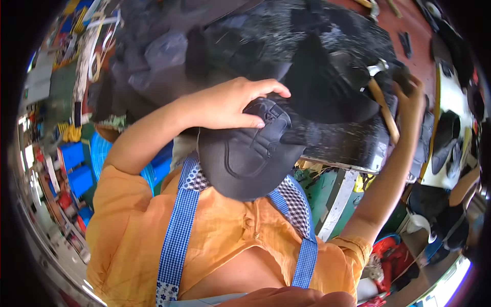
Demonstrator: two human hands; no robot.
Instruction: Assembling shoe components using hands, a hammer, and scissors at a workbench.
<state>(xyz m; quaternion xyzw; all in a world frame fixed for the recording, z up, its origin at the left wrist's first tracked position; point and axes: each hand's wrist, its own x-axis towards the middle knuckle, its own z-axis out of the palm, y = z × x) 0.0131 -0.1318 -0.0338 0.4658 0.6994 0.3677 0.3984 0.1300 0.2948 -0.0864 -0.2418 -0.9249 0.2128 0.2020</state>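
Observation:
My left hand is closed on the edge of a black leather shoe upper, thumb on top. The piece has curved stitched seams and an embossed tongue, and it hangs over the table's near edge in front of my chest. Out to the right, my right hand is at the table's right side, fingers bent around a dark piece I cannot make out. Close beside it lies a hammer with a wooden handle and metal head. Another black upper lies flat between my hands.
Dark sheets and cut pieces cover the left of the black worktop. A white rack with black shoe parts stands at right. Blue bins are at left. Another person's arm shows at far right.

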